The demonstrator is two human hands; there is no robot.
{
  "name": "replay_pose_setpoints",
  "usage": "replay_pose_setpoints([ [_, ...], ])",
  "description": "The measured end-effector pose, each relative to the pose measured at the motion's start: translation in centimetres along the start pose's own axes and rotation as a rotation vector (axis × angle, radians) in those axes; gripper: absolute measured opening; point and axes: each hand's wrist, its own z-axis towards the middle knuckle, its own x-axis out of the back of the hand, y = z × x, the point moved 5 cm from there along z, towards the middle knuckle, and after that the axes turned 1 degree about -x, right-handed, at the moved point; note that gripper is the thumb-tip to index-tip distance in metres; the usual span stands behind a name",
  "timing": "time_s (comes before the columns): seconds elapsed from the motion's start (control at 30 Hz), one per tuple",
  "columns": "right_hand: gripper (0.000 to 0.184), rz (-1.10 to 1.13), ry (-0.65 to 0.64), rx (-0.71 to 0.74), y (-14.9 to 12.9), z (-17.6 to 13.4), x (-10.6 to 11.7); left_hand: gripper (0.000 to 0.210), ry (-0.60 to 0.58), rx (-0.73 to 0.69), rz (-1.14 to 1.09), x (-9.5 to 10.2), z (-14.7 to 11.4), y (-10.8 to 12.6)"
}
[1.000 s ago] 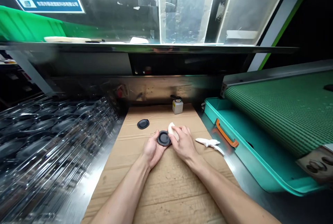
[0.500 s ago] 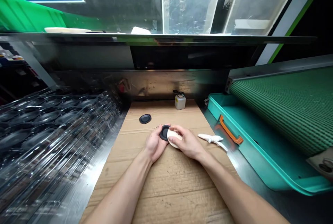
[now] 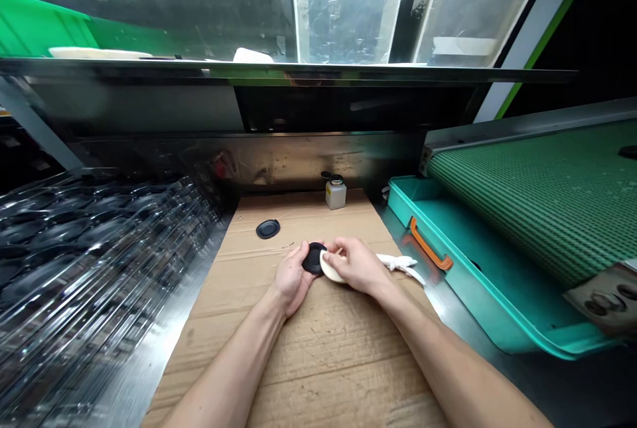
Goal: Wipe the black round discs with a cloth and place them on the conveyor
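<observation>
Left hand (image 3: pixel 292 279) wraps black dished disc (image 3: pixel 313 259), seemingly bracing it; right hand (image 3: pixel 362 267) pinches white pad (image 3: pixel 330 272) at disc's right edge, contact unclear.

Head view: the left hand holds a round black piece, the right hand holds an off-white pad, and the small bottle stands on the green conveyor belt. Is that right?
Not quite: the small bottle stands on the cardboard sheet, as the head view shows. The left hand does hold a round black piece, and the right hand an off-white pad.
</observation>
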Motion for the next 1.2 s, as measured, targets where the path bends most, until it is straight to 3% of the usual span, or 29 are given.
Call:
replay_pose_setpoints([
  [0.07,0.023,-0.053,0.113,0.025,-0.5,0.1,0.6,0.019,-0.008,-0.008,-0.007,-0.1,0.1,0.0],
  [0.17,0.022,-0.117,0.078,0.119,-1.6,0.2,-0.1,0.019,0.01,-0.006,-0.008,0.0,0.2,-0.1],
  [0.3,0.025,-0.343,0.199,0.011,-1.6,0.2,-0.2,0.024,0.022,0.026,-0.006,0.1,0.4,-0.5],
  [0.43,0.024,-0.439,0.223,0.093,-2.3,0.5,-0.9,0.021,0.057,-0.015,-0.047,0.5,0.6,-0.6],
  [0.57,0.024,-0.513,0.287,0.017,-1.9,0.8,-1.0,0.025,0.035,0.031,-0.046,0.4,0.6,-0.9],
  [0.7,0.025,-0.52,0.258,0.107,-2.1,0.7,-1.6,0.02,0.095,-0.029,-0.037,0.4,0.5,-0.6],
  [0.83,0.026,-0.55,0.302,0.025,-1.9,0.8,-1.5,0.022,0.097,-0.001,-0.028,0.2,0.5,-0.9],
  [0.93,0.026,-0.536,0.266,0.08,-2.1,0.7,-1.6,0.019,0.132,-0.045,-0.029,0.3,0.5,-0.7],
  [1.07,0.027,-0.559,0.298,0.003,-1.6,0.6,-1.1,0.021,0.105,-0.029,0.017,0.1,0.4,-0.8],
  [1.2,0.026,-0.575,0.266,0.083,-1.7,0.5,-1.4,0.021,0.122,-0.048,0.01,0.1,0.5,-0.6],
])
